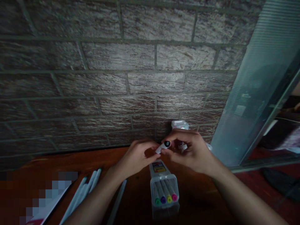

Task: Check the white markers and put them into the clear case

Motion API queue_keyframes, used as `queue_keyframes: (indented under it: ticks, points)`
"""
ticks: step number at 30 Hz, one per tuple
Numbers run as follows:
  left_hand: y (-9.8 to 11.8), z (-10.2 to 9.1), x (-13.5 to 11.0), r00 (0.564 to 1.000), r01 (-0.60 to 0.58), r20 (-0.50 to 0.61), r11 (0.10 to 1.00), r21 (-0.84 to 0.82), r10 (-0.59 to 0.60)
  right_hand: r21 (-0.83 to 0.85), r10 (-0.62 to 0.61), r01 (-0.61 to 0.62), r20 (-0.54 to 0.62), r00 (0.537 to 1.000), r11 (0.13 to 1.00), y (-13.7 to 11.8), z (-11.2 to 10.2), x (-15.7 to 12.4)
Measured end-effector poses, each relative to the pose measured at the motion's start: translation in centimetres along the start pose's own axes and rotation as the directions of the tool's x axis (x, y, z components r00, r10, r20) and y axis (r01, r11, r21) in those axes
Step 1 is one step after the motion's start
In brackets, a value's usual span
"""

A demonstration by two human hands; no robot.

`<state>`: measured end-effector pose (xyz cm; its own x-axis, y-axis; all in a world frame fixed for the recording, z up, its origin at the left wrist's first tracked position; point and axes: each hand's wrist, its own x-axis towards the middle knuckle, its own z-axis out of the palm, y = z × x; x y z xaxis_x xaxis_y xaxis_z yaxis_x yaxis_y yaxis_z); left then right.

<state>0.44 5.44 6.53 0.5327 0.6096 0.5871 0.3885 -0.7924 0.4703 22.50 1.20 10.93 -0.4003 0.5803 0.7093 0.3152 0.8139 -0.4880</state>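
Both my hands meet above a dark wooden table (131, 190), close to a brick wall. My left hand (136, 157) and my right hand (191, 150) are closed on the two ends of a white marker with a black cap (164, 146). Just below them lies a clear plastic marker case (164, 187), open toward me, with several markers showing green, purple, yellow and pink ends. Behind my right hand stands a clear container with a pale lid (180, 125), partly hidden.
Several pale grey markers (86, 187) lie loose on the table to the left, one more by my left forearm. A blurred-out sheet or book (49, 200) sits at the lower left corner. A glass partition (257, 93) rises on the right.
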Motion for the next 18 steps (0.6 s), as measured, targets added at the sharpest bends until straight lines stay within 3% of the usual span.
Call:
queue_keyframes:
  ticks: [6, 11, 18]
  points:
    - [-0.2, -0.4, 0.2, 0.989, -0.063, -0.137, 0.998, 0.006, 0.064, -0.019, -0.200, 0.202, 0.066, 0.978, 0.979, -0.8, 1.1, 1.1]
    - [-0.2, 0.4, 0.1, 0.986, -0.102, -0.123, 0.993, 0.059, 0.108, 0.033, -0.212, 0.209, 0.100, 0.972, 0.977, -0.2, 1.0, 0.9]
    - [0.2, 1.6, -0.4, 0.952, -0.134, -0.253, 0.979, 0.151, 0.170, 0.108, -0.273, 0.261, 0.123, 0.954, 0.959, -0.2, 1.3, 1.3]
